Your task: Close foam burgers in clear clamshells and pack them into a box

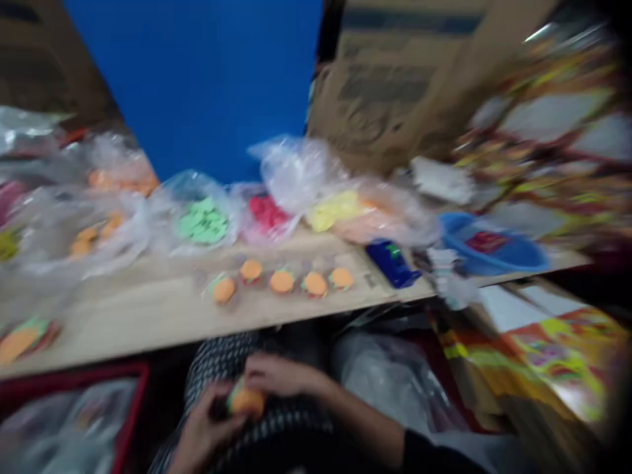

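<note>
A small toy burger (247,401) with an orange bun and a green edge is held over my lap. My left hand (210,418) grips it from the left, fingers curled round it. From above and the right, my right hand (276,376) closes its fingers on the same toy burger. On the bench in front, several similar toy burgers (282,281) sit in a loose row. Another, larger-looking toy burger (24,341) lies at the bench's left end. Motion blur hides the finer details.
Along the bench (148,309) stand plastic bags of green pieces (203,220), red pieces (268,214) and yellow pieces (336,209). A dark blue packet (392,263) and a blue basin (494,253) are to the right. A red crate (141,395) sits lower left; cardboard boxes (390,85) stand behind.
</note>
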`<action>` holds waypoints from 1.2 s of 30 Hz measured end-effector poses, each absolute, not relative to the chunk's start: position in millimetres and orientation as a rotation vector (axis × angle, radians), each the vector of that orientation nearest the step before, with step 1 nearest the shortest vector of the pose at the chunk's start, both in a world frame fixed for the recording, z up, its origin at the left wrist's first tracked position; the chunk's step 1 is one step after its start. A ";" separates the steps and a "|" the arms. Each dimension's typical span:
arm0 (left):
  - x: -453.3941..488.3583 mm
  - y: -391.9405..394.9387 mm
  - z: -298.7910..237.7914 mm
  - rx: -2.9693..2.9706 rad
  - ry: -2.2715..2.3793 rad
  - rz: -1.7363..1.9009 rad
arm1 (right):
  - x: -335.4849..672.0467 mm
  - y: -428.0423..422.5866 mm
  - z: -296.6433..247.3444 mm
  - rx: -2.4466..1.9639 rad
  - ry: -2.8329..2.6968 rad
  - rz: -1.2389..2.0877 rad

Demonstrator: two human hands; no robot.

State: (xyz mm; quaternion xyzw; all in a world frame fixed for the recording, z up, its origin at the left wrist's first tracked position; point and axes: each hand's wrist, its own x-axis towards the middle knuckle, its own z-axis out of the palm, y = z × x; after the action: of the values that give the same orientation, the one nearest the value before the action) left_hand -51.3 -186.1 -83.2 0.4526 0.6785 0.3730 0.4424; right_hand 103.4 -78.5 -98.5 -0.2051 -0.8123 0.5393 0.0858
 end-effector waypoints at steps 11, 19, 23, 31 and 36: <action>-75.8 -191.8 -98.3 1.279 1.523 0.909 | 91.4 -93.0 -103.1 -0.497 -2.516 1.577; -69.6 -196.4 -115.8 1.186 1.531 0.987 | 85.3 -93.8 -115.7 -0.511 -2.548 1.589; -69.3 -205.1 -126.3 1.184 1.545 1.023 | 81.1 -96.2 -120.3 -0.505 -2.565 1.592; -68.3 -217.5 -120.9 1.261 1.591 1.044 | 74.7 -98.8 -110.8 -0.367 -2.671 1.534; -63.6 -221.2 -118.5 1.306 1.592 1.029 | 80.4 -103.1 -106.7 -0.311 -2.685 1.504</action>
State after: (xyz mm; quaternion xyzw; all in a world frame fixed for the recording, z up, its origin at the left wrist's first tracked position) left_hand -63.6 -221.2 -118.5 0.5182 0.6315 0.4083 0.4075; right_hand 80.4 -103.1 -106.7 -0.1006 -0.8678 0.4860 0.0241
